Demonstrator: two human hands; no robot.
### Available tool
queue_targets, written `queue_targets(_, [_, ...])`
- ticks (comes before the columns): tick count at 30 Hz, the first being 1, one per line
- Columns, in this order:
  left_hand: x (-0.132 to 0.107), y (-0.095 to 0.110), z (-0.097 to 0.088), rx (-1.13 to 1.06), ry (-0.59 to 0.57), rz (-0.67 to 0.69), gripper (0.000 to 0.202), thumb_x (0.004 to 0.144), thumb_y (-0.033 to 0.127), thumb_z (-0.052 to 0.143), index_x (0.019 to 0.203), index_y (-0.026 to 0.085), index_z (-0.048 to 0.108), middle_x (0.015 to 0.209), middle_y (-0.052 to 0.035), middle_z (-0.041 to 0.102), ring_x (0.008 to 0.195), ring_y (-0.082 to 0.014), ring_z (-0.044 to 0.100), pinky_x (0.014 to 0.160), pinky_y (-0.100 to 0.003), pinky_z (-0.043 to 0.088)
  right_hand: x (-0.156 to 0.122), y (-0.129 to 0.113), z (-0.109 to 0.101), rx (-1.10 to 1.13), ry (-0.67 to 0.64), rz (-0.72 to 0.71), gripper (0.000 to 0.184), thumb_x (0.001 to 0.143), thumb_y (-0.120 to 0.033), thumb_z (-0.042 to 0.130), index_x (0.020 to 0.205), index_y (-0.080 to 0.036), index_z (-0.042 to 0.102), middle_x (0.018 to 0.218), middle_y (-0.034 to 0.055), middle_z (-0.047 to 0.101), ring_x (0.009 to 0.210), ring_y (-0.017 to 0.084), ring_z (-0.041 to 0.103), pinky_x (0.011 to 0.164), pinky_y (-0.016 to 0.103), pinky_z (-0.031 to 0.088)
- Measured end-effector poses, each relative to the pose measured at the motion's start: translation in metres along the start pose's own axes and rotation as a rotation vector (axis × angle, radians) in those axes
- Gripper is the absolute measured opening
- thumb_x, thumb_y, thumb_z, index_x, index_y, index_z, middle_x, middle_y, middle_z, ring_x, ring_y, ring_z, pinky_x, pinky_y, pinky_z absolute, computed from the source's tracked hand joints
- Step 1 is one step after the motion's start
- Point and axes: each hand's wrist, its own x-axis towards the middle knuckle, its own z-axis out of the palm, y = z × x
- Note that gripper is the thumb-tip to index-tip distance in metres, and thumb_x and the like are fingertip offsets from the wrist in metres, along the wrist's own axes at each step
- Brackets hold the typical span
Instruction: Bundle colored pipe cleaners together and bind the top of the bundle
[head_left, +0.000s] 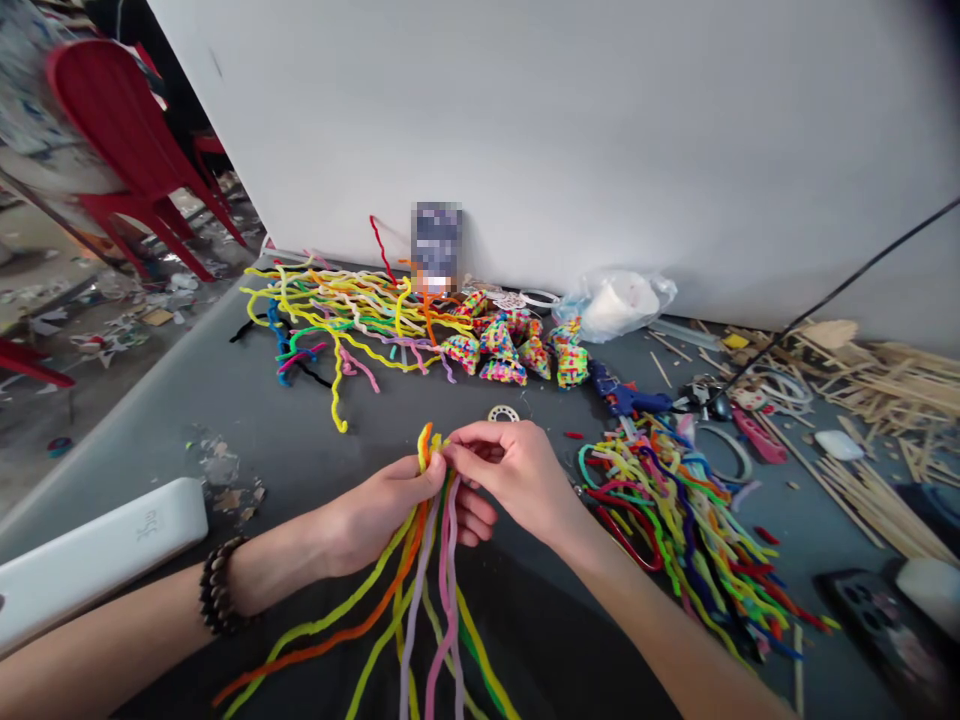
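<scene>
My left hand (386, 515) is closed around a bundle of pipe cleaners (431, 590) in yellow, orange, pink, lilac and green. Their long ends trail toward me over the dark grey table (187, 400). My right hand (514, 475) pinches the top of the same bundle, where the bent tips stick up just above my left thumb. A beaded bracelet (217, 598) sits on my left wrist.
A loose heap of pipe cleaners (337, 315) lies at the back left, another heap (675, 500) at my right. Woven multicoloured pieces (510, 345), a blue glue gun (626, 398), a plastic bag (619, 300), wooden sticks (885, 400), a phone (877, 620) and a white case (97, 555) surround them. Red chairs (127, 150) stand beyond the table.
</scene>
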Motion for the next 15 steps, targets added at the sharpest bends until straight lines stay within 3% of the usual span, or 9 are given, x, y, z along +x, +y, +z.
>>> queue_targets(3, [0.001, -0.001, -0.005, 0.082, 0.015, -0.007, 0.048, 0.095, 0.057, 0.069, 0.093, 0.009, 0.074, 0.088, -0.0136, 0.076, 0.075, -0.0178, 0.072, 0.076, -0.029, 0.058, -0.001, 0.003, 0.004, 0.076, -0.027, 0.006, 0.020, 0.092, -0.036, 0.070, 0.095, -0.019, 0.080, 0.075, 0.0020, 0.073, 0.061, 0.013, 0.063, 0.057, 0.024, 0.048])
queue_targets(6, [0.002, -0.003, -0.011, 0.144, 0.025, -0.001, 0.047, 0.095, 0.057, 0.068, 0.095, 0.010, 0.073, 0.074, -0.0072, 0.071, 0.059, -0.0117, 0.064, 0.060, -0.021, 0.050, -0.001, 0.005, 0.005, 0.157, -0.050, 0.003, 0.027, 0.092, -0.037, 0.071, 0.110, -0.019, 0.079, 0.074, 0.0006, 0.070, 0.055, 0.010, 0.055, 0.053, 0.023, 0.045])
queue_targets(9, [0.001, -0.005, -0.015, 0.179, 0.011, -0.002, 0.047, 0.096, 0.056, 0.067, 0.097, 0.010, 0.073, 0.072, -0.0059, 0.069, 0.057, -0.0105, 0.062, 0.058, -0.020, 0.047, -0.001, 0.005, 0.005, 0.181, -0.094, 0.011, 0.033, 0.092, -0.037, 0.071, 0.119, -0.019, 0.077, 0.075, 0.0003, 0.070, 0.054, 0.010, 0.054, 0.054, 0.023, 0.046])
queue_targets(15, [0.002, -0.004, -0.016, 0.184, -0.014, -0.013, 0.045, 0.094, 0.057, 0.069, 0.097, 0.011, 0.072, 0.074, -0.0067, 0.070, 0.059, -0.0124, 0.063, 0.061, -0.023, 0.049, -0.002, 0.002, 0.004, 0.119, -0.091, 0.003, 0.023, 0.092, -0.040, 0.072, 0.096, -0.019, 0.079, 0.066, -0.0003, 0.068, 0.052, 0.011, 0.057, 0.053, 0.023, 0.044])
